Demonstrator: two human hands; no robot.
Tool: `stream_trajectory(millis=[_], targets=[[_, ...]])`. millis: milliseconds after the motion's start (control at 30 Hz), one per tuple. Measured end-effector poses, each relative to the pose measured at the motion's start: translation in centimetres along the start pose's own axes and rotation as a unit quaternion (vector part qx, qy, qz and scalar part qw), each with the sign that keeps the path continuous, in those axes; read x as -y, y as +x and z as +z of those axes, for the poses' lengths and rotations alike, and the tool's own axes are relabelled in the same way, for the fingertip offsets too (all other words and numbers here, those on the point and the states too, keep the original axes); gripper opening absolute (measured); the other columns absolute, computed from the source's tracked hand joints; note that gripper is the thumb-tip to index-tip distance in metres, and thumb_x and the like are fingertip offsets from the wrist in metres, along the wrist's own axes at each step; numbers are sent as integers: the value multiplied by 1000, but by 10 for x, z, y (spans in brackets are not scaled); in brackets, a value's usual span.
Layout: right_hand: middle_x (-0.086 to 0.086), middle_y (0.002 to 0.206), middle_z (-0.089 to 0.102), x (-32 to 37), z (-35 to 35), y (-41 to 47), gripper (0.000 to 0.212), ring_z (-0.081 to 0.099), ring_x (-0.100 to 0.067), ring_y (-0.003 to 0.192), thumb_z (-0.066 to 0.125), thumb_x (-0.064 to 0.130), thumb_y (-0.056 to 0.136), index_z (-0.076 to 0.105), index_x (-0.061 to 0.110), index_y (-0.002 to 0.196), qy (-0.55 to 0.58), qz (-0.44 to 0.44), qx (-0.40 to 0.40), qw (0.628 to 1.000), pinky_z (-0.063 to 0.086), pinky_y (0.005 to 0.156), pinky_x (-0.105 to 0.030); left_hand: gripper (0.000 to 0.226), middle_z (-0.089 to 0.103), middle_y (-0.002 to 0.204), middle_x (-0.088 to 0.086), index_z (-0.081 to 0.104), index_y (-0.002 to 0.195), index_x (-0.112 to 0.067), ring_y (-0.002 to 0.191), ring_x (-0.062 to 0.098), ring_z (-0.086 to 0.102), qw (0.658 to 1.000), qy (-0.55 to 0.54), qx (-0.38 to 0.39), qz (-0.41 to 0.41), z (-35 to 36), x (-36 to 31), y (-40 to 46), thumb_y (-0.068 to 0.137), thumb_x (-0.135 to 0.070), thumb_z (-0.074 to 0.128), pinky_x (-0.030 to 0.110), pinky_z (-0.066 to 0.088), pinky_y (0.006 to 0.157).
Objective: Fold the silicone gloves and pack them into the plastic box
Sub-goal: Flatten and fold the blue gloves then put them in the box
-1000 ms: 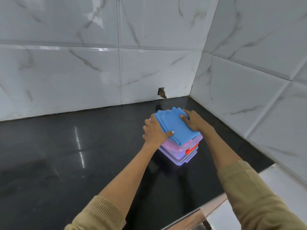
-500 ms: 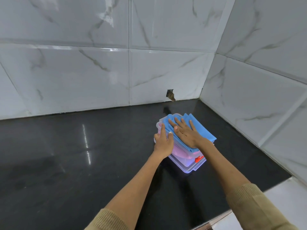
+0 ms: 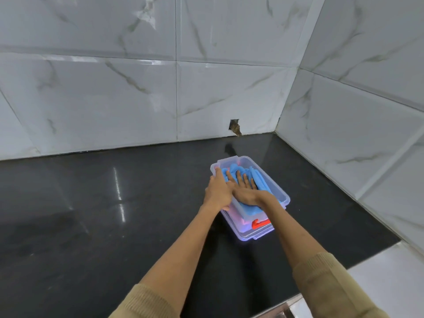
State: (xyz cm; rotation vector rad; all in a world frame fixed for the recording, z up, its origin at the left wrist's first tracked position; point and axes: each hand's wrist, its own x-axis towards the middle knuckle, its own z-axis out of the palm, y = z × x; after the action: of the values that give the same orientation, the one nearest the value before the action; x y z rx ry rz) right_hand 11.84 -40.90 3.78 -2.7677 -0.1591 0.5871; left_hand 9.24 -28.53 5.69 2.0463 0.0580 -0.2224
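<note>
A clear plastic box (image 3: 278, 191) stands on the black counter near the right corner, on top of its lid with a red clasp (image 3: 260, 223). Folded blue silicone gloves (image 3: 258, 180) lie inside the box. My right hand (image 3: 244, 190) lies flat on the gloves, fingers spread, pressing down into the box. My left hand (image 3: 218, 191) rests against the box's left wall, thumb on the rim.
The black counter (image 3: 114, 214) runs to white marble-tiled walls at the back and right. A small hole in the back tile (image 3: 235, 127) sits just behind the box. A pale ledge (image 3: 378, 271) borders the counter at the front right.
The blue gloves were lying on top of the box rim; now they are down inside the box under my flat right hand. My left hand has slid to the box's left wall.
</note>
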Motion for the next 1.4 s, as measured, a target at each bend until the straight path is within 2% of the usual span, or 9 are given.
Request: stream_trajectory(millis=[167,333,633,800,1067,1167,1233,1300,1400], targets=[[-16,158,-14,58,15,-17,61,-7,-33,147,11,50,100,-14,27,150,-71,12,16,997,-2,118,-45,59,47,136,17,27,147,-24,107,40,60,997,66,41,-3,-55,17,-8,92,-11,43,50,58,77],[-17,150,36,125,33,-35,56,36,-33,136,20,49,100,19,23,150,-193,-89,-116,970,22,114,-43,59,40,147,16,28,148,-14,129,32,45,978,207,26,-12,-121,48,-28,93,-13,49,35,38,103],[-9,161,-3,206,83,-43,62,-10,-25,148,16,51,99,-7,26,151,-244,-243,-95,934,-15,116,-39,53,44,138,16,29,144,-16,120,34,50,941,307,-61,-128,-198,91,-88,93,-10,43,45,43,100],[-12,160,7,230,80,-48,63,-5,-29,148,38,23,98,7,14,152,-186,-245,-193,932,-12,116,-47,64,0,160,12,6,152,-12,148,26,5,892,406,-194,-35,-182,95,-111,97,-16,40,48,16,116],[-8,158,-21,217,88,-41,73,-20,-23,146,5,56,97,-17,10,148,-407,-131,-164,889,-22,111,-38,62,-9,161,7,-9,150,-7,148,19,-11,781,613,-65,-96,-162,119,-112,101,-41,9,51,-10,116],[-10,158,-21,216,100,-36,71,-19,-27,145,7,53,99,-21,7,147,-463,-118,-168,862,-18,113,-39,67,-11,160,9,-12,150,-6,148,23,-11,748,652,-43,-117,-158,119,-107,99,-46,7,50,-11,116],[-8,160,-13,215,102,-33,68,-14,-25,147,18,46,101,-12,8,150,-403,-121,-172,890,-16,115,-34,71,-12,160,11,-13,150,-7,148,26,-11,731,671,-25,-124,-157,119,-104,99,-50,10,48,-11,116],[-5,161,-6,218,97,-30,65,-10,-20,148,26,42,101,-2,12,151,-322,-145,-139,925,-16,115,-28,72,-12,160,11,-12,150,-7,148,27,-11,727,675,-14,-123,-160,116,-103,99,-51,11,48,-11,117],[-11,160,-12,219,89,-32,67,-14,-27,147,13,48,101,-10,8,151,-434,-149,-155,875,-16,115,-40,65,-4,161,10,-5,151,-8,149,25,-5,776,624,-52,-74,-167,113,-104,100,-43,15,52,-6,118]])
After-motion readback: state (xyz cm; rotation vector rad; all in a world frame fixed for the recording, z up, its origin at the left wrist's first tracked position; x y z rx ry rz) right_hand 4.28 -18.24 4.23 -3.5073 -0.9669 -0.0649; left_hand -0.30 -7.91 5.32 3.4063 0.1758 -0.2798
